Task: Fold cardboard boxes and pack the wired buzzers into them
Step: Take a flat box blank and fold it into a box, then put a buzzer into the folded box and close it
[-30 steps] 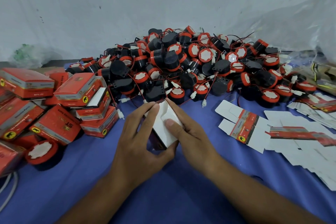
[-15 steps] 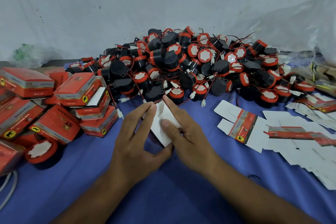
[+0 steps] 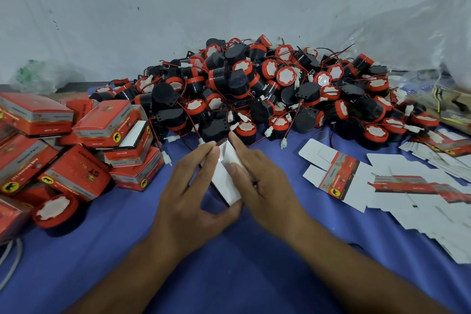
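My left hand (image 3: 190, 201) and right hand (image 3: 265, 186) pinch one box blank (image 3: 226, 181) mid-desk, just before the buzzer pile (image 3: 267, 92). It's now pressed narrower than a second ago, panels creasing; nothing packed yet.

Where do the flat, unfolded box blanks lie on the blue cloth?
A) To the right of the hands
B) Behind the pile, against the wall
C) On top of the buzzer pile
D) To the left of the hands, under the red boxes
A: the flat box blanks lie spread on the blue cloth to the right of the right hand, while the folded red boxes sit on the left.
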